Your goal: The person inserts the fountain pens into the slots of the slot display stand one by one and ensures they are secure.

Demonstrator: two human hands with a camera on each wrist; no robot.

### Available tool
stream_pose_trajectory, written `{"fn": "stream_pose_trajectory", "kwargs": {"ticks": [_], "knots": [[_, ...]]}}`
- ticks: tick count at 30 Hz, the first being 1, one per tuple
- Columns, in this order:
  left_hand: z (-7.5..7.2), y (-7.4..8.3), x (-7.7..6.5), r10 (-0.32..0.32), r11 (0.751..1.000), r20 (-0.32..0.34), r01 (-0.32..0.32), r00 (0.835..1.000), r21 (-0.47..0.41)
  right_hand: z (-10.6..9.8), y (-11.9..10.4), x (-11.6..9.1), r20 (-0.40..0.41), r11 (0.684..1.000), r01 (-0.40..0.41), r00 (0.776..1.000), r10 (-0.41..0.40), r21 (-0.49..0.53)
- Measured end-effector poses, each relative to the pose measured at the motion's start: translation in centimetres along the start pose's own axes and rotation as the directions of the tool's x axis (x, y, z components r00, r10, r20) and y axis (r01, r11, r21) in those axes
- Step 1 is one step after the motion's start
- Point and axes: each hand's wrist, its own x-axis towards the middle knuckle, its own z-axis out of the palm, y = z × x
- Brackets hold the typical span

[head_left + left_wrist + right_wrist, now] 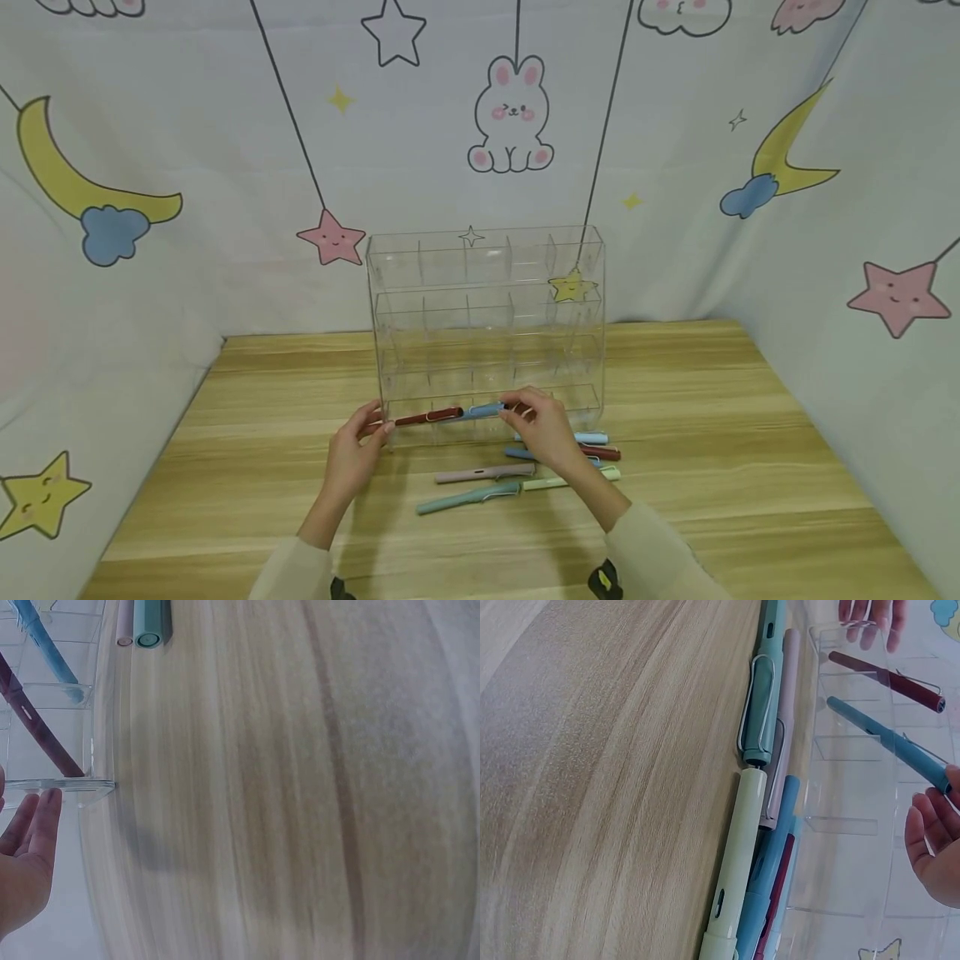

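While the right hand (543,429) pinches the blue pen (889,740) by its cap end, the pen slants into the clear rack's (489,250) lowest row.

Letting go early could make it slide or tip sideways, since the slot looks wider than the barrel; a swing left might also knock the maroon pen (429,417), which leans in the neighbouring slot. The left hand (352,454) grips nothing, its nearly straight fingers touching the rack's left side (a light touch, I'd judge), so a hard push could skid the rack across the table (750,467). Nearer the person, the pale green pen (572,479) lies close to the right forearm, where a low sweep could roll it into the teal pen (468,498).
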Motion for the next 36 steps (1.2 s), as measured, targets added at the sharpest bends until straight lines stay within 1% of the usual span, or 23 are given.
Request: {"fn": "stream_pose_trajectory", "kwargs": {"ticks": [10,14,20,26,30,33,36], "knots": [[0.0,0.0,-0.1,0.0,1.0,-0.005,0.0,1.0,0.002,-0.1,-0.2,0.0,0.01,1.0,-0.006,1.0,0.006,0.005],[0.1,-0.1,-0.1,0.004,1.0,-0.004,-0.004,1.0,-0.005,-0.3,0.0,-0.1,0.037,1.0,-0.015,0.999,0.014,0.012],[0.1,0.0,0.0,0.005,1.0,-0.01,-0.005,1.0,-0.005,-0.8,0.3,-0.3,0.1,0.999,-0.024,0.995,0.02,0.04],[0.1,-0.1,0.0,0.008,1.0,-0.007,-0.008,1.0,0.0,-1.9,0.9,-0.5,0.162,0.997,-0.057,0.986,0.048,0.052],[0.1,-0.2,0.0,0.009,1.0,-0.005,-0.009,1.0,-0.001,-2.8,1.8,-0.9,0.208,0.994,-0.087,0.975,0.072,0.068],[0.1,-0.2,0.0,0.007,1.0,-0.003,-0.007,1.0,-0.001,-3.6,2.5,-1.3,0.238,0.994,-0.09,0.969,0.072,0.066],[0.2,-0.2,0.0,0.007,1.0,0.0,-0.007,1.0,-0.002,-4.6,3.5,-1.9,0.252,0.995,-0.085,0.965,0.071,0.044]]}}
